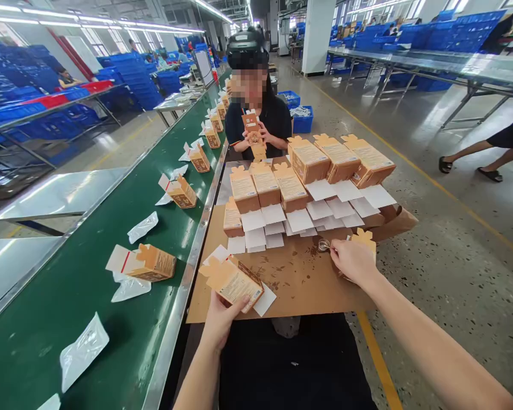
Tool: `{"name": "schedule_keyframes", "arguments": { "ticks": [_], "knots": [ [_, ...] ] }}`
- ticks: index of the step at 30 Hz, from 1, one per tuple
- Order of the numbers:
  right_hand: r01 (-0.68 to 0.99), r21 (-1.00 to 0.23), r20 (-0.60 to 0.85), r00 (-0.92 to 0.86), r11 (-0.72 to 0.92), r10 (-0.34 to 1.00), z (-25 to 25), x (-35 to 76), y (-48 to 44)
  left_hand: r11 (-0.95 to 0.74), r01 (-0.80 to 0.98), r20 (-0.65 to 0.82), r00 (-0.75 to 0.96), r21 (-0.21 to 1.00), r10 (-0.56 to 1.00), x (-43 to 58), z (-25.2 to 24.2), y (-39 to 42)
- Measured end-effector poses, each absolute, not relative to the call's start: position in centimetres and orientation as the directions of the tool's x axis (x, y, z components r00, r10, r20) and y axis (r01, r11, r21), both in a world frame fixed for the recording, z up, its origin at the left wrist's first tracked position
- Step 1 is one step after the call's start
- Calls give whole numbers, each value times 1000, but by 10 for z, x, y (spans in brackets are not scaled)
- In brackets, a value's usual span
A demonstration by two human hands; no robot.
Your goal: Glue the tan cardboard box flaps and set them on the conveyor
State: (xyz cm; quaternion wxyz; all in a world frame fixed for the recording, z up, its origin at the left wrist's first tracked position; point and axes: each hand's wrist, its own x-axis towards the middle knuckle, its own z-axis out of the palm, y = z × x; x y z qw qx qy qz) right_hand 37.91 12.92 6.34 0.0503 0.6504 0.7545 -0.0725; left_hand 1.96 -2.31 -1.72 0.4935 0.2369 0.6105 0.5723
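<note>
My left hand (222, 319) grips an orange-brown printed carton (239, 282) by its lower edge, thumb on the printed face. The carton is tilted, with a scalloped flap and white flaps sticking out. My right hand (354, 259) is closed at the right side of the cardboard-covered table, palm down. It covers most of another carton (365, 240), whose scalloped flap shows behind it. A small shiny, clear thing (324, 245) lies at its fingertips; whether the fingers hold this or the carton is hidden.
Cartons with white flaps are stacked (290, 188) on the cardboard sheet (282, 302), which carries scattered brown flakes. On the left, a green conveyor belt (128, 336) carries cartons and white plastic packets (84, 350). A person (277, 125) opposite holds a carton upright in both hands.
</note>
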Motion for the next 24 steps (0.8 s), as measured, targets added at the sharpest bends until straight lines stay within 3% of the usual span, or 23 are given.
{"name": "schedule_keyframes", "arguments": {
  "ticks": [6,10,14,19,24],
  "knots": [
    [982,-131,-59,-147,138,987,60,391,134,244,-221,-317,-407,944,857,26,-15,-24],
    [901,-371,113,-195,223,974,50,385,112,236,-191,-296,-417,953,859,26,-12,-23],
    [649,-625,273,-341,435,900,19,335,50,229,-174,-283,-433,958,856,31,-10,-22],
    [572,-612,308,-463,546,831,-23,264,-12,236,-113,-262,-454,965,852,32,-7,-25],
    [594,-601,328,-426,534,843,-32,262,-12,239,-94,-255,-453,966,854,33,-6,-28]
  ]
}}
